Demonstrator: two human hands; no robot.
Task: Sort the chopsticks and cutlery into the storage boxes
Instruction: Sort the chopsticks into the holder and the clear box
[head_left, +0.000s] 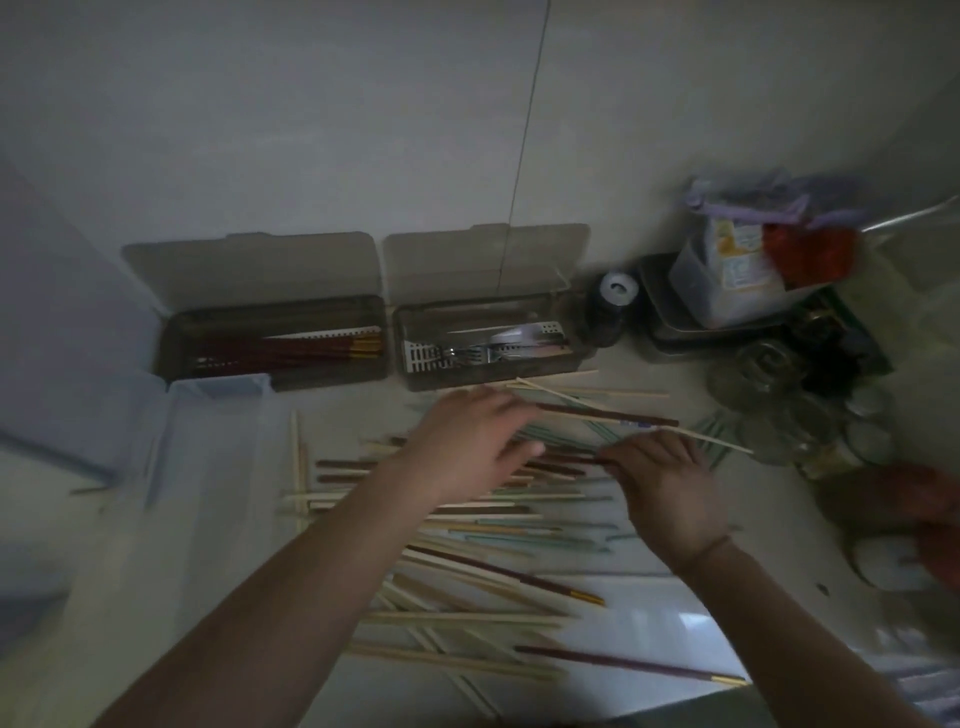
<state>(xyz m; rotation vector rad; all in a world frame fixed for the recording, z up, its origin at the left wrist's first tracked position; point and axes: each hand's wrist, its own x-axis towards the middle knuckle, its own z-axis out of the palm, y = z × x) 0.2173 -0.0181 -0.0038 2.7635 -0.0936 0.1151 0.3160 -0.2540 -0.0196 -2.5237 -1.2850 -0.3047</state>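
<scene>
Sorting was mid-way: chopsticks pile (483, 525) lay scattered across the counter (675, 623), most still unsorted. Left storage box (275, 340), lid up, already held dark red chopsticks with gold ends. Right storage box (488, 340), also lid up, held forks and other metal cutlery on a perforated tray.

Left hand (467, 441) sat over the far part of the pile, fingers loosely curved; a dark brown chopstick (608, 414) ran out from under it toward the right. Couldn't tell whether it was actually pinched, frame was blurred. Right hand (660, 467) had its fingers curled around one or two thin sticks near the pile's right edge, including what looked like a pale one poking out to the right.

Judgement: step in hand was picking out matching sticks from the pile, likely the dark ones for the left box. Next move would call for getting the pair aligned lengthwise, then lifting clear of the pile and laying it parallel to the box's long axis.

Clutter of jars (769, 395) sat close on the right.
</scene>
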